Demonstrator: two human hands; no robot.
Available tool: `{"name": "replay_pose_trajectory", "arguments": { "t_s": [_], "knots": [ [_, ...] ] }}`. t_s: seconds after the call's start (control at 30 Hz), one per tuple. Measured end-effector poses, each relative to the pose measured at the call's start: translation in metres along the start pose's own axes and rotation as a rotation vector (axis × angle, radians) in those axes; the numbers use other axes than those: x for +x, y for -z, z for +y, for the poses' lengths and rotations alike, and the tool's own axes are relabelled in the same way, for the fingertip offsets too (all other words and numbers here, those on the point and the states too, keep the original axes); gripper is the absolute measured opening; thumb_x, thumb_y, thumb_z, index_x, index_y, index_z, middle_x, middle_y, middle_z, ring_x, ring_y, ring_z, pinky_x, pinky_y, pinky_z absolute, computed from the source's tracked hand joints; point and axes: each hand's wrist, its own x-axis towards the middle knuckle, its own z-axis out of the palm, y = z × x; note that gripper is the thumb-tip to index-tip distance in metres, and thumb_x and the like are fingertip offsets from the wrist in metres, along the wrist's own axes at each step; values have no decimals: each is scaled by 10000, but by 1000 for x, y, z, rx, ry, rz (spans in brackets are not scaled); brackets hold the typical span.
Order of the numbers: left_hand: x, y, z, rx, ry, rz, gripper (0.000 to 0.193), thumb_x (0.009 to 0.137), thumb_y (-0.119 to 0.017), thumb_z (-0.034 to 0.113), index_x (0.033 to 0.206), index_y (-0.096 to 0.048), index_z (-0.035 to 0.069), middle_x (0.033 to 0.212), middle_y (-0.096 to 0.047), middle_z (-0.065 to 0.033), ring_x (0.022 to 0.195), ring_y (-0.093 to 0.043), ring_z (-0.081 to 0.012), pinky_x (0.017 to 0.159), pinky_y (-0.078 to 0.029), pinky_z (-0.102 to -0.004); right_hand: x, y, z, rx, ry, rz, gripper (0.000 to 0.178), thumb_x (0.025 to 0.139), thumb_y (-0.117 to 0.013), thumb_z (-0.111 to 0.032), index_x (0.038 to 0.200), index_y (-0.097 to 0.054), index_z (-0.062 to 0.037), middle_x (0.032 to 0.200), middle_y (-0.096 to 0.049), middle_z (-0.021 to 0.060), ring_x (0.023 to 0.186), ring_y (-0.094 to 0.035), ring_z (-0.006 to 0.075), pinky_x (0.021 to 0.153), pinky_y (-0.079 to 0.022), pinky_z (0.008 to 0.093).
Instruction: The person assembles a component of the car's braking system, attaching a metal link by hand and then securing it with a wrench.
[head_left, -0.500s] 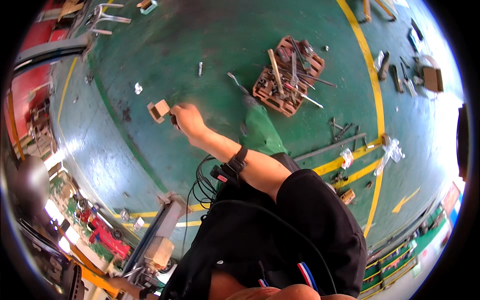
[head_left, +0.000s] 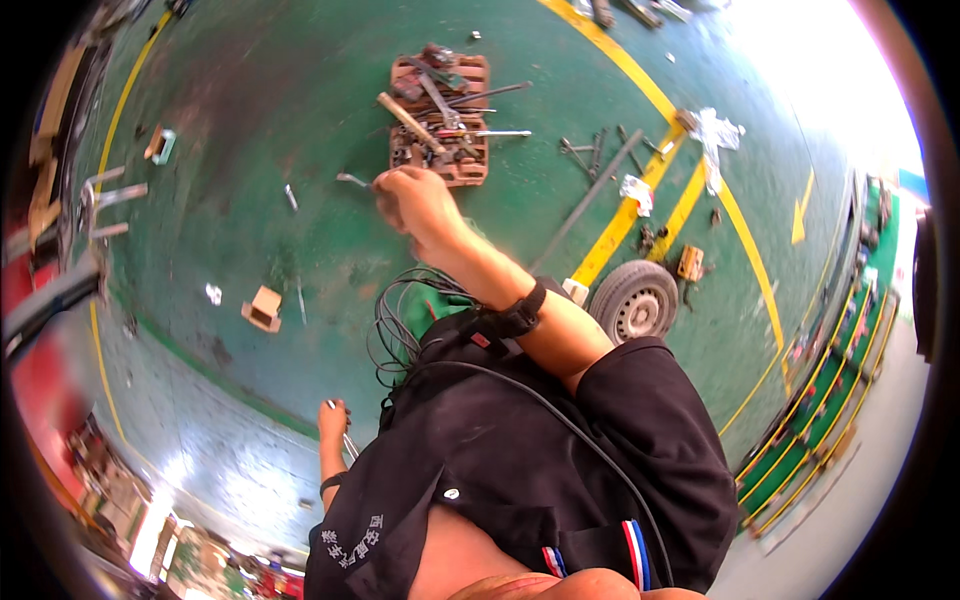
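My right hand (head_left: 418, 208) reaches out at the left front corner of an open reddish-brown tool case (head_left: 480, 170). Its curled fingers are blurred. A slim silver tool tip (head_left: 350, 180) shows just beyond the fingers; whether I grip that tool is unclear. Inside the case lie a wooden-handled hammer (head_left: 410, 122), an adjustable wrench (head_left: 436, 97) and several other tools. Down at the left, close to my body, my left hand (head_left: 333, 420) is closed around a silver metal tool (head_left: 350, 446), mostly hidden by the fingers and my shirt.
An open cardboard box (head_left: 263, 308) and a thin rod (head_left: 301, 300) lie left on the green floor. Black cable (head_left: 385, 320) coils by my body. To the right are a long bar (head_left: 600, 185), loose wrenches (head_left: 580, 155), plastic wrapping (head_left: 715, 140) and a wheel (head_left: 637, 302).
My right hand has moved away from the cardboard box to the tool case. My left hand has come up from the lower left with a silver tool. The view has turned, uncovering the wheel.
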Motion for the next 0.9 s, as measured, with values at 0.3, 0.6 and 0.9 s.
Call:
{"name": "replay_pose_trajectory", "arguments": {
  "t_s": [0.3,0.6,0.9],
  "knots": [
    [48,20,146,289,-369,106,137,895,-623,167,943,-631,40,746,-683,-93,618,-654,-201,605,-523,-360,-91,147,-71,181,331,236,150,937,-596,-187,947,-644,-45,698,-590,2,548,-508,74,473,-363,211],
    [56,-37,224,562,-543,139,192,864,-614,195,966,-649,36,839,-678,-121,763,-651,-236,665,-504,-370,-162,397,-93,614,604,576,145,939,-587,-179,971,-593,-38,711,-534,5,540,-424,75,456,-306,214],
    [-74,-151,326,573,-352,-35,160,866,-600,154,915,-685,27,750,-697,-87,604,-644,-195,544,-503,-366,-168,531,-169,688,543,614,129,967,-555,-181,969,-578,-55,709,-509,-6,537,-408,74,455,-303,209]
  ]
}}
